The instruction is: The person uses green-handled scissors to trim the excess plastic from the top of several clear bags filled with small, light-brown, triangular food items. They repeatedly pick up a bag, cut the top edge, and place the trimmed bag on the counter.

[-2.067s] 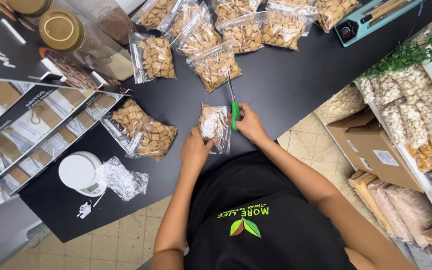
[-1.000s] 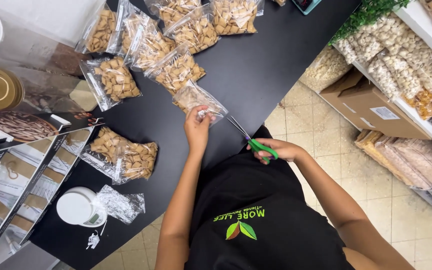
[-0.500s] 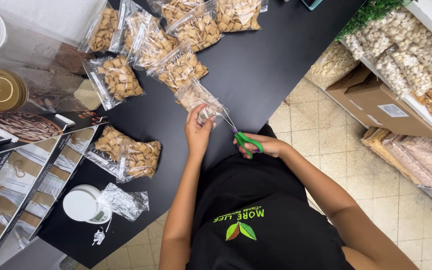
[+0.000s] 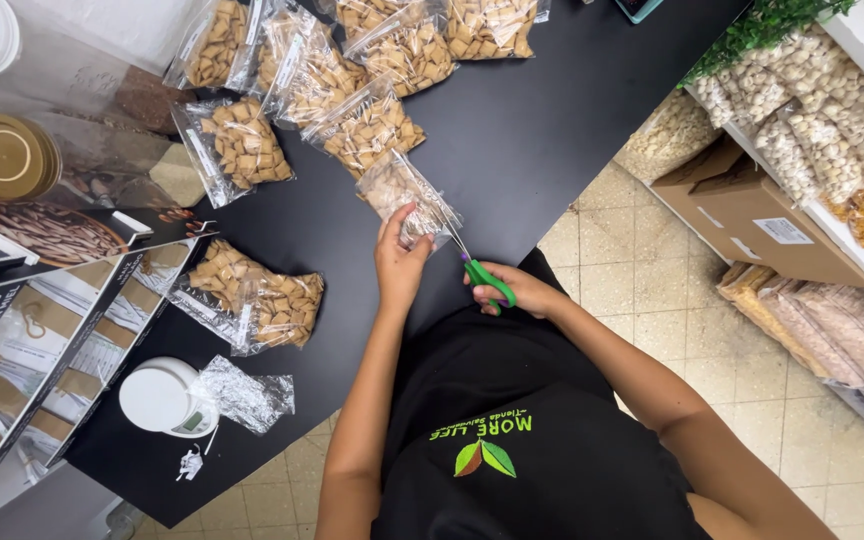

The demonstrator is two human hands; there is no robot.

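L hand pins bag; scissors at counter edge

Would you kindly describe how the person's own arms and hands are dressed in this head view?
Both arms are bare down their whole visible length; no sleeve edge shows on either. The left hand and right hand wear no gloves, and no rings, watch or bracelet can be made out. The torso wears a black garment with a green and orange leaf emblem on the chest.
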